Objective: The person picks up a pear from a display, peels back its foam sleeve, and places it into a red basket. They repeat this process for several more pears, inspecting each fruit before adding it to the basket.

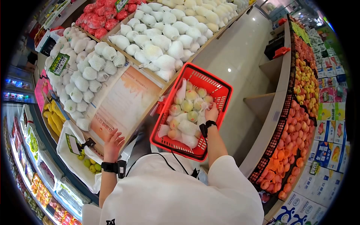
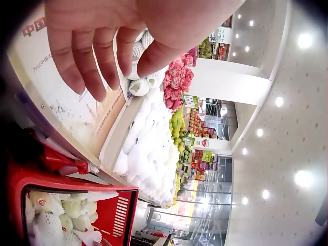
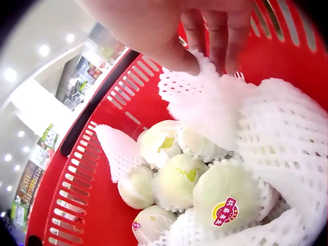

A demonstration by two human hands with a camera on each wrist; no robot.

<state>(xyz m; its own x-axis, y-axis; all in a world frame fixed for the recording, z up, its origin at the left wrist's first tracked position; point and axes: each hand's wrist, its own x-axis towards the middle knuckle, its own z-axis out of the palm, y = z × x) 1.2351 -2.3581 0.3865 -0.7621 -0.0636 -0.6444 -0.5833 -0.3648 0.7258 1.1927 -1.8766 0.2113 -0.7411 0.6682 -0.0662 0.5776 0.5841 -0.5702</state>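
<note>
A red shopping basket [image 1: 225,87] holds several pale round fruits [image 1: 192,116], many in white foam nets. In the right wrist view, one fruit [image 3: 225,192] bears a red sticker. My right hand [image 1: 212,113] is inside the basket near its right wall. Its thumb and fingers pinch the end of a white foam net [image 3: 205,97], above the fruits. My left hand [image 1: 113,143] holds nothing; its fingers are spread and slightly bent, near the edge of a printed display board [image 1: 125,97]. In the left wrist view, that hand [image 2: 133,23] hangs over the board.
Foam-netted fruits [image 1: 90,73] lie beyond the board, with more white-wrapped fruits [image 1: 165,32] and red-wrapped ones [image 1: 99,18] behind. A lower white-lined bin [image 1: 69,157] stands at the left. Across the aisle floor [image 1: 240,48], a shelf carries peach-coloured fruits [image 1: 294,123].
</note>
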